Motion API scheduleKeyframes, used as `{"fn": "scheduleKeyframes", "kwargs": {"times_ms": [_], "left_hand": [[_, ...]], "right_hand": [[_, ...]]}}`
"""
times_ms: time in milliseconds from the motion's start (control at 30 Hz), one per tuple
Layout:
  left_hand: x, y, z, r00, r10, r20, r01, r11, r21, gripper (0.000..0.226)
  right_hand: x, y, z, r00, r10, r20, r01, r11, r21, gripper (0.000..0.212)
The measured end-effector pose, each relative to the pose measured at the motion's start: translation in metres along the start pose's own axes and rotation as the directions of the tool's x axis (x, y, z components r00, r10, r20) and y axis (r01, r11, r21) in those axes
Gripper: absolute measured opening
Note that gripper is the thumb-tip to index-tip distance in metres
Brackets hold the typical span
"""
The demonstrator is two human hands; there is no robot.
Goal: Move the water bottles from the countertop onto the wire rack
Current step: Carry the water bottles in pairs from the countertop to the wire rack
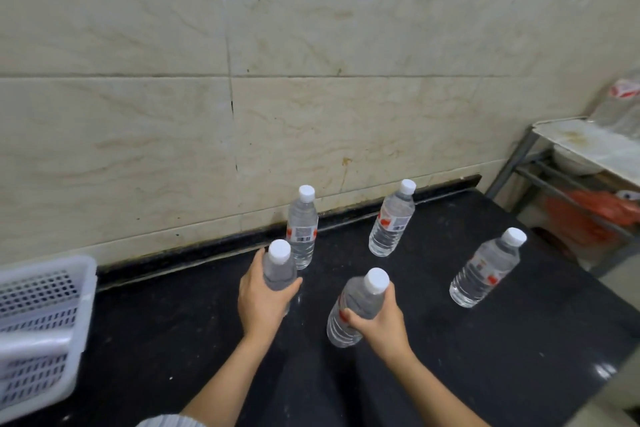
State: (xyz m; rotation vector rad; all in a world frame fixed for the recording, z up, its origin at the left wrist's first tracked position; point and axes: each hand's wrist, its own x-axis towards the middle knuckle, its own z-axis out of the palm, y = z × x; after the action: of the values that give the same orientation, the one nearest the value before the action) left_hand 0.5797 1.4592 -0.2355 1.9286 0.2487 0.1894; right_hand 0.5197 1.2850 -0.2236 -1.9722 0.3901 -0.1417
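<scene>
Several clear water bottles with white caps and red labels stand on the black countertop (485, 357). My left hand (261, 300) is wrapped around one bottle (278, 269) near the middle. My right hand (379, 321) grips a second bottle (360, 302), which tilts to the right. Three more stand free: one (303, 229) just behind my left hand near the wall, one (391, 220) at the back, one (486, 269) toward the right edge. The metal rack (519, 156) stands beyond the counter's right end, partly cut off by the frame.
A white perforated plastic basket (38, 326) sits at the counter's left. A tiled wall (311, 62) rises behind the counter. The rack carries a plastic-wrapped pack of bottles (620, 107) on top, a white bowl (571, 161) and an orange bag (592, 211) lower down.
</scene>
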Motion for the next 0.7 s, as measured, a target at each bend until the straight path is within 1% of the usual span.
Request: {"fn": "scheduleKeyframes", "kwargs": {"times_ms": [67,133,267,333,567,700], "left_hand": [[-0.025,0.005,-0.005,0.999,0.003,0.052,-0.005,1.0,0.027,0.074],[-0.051,0.01,-0.006,0.993,-0.008,0.118,0.004,0.999,0.038,0.074],[-0.105,0.02,0.002,0.97,0.014,0.242,-0.02,1.0,0.02,0.078],[-0.13,0.027,0.012,0.954,0.038,0.297,-0.04,0.999,0.002,0.08],[-0.212,0.077,0.065,0.889,0.154,0.432,-0.15,0.988,-0.044,0.075],[-0.265,0.095,0.101,0.876,0.167,0.453,-0.148,0.986,-0.078,0.074]], "right_hand": [[-0.011,0.003,-0.014,1.0,0.009,-0.028,-0.008,1.0,0.03,0.061],[-0.025,0.009,-0.036,0.999,0.009,-0.038,-0.009,1.0,0.023,0.059],[-0.056,0.019,-0.1,1.0,-0.022,-0.013,0.021,0.999,-0.048,0.066],[-0.073,0.022,-0.135,0.999,-0.045,-0.022,0.043,0.997,-0.061,0.069],[-0.133,0.057,-0.239,0.977,-0.059,-0.204,0.052,0.998,-0.043,0.069],[-0.174,0.085,-0.292,0.954,-0.07,-0.292,0.07,0.998,-0.012,0.068]]}}
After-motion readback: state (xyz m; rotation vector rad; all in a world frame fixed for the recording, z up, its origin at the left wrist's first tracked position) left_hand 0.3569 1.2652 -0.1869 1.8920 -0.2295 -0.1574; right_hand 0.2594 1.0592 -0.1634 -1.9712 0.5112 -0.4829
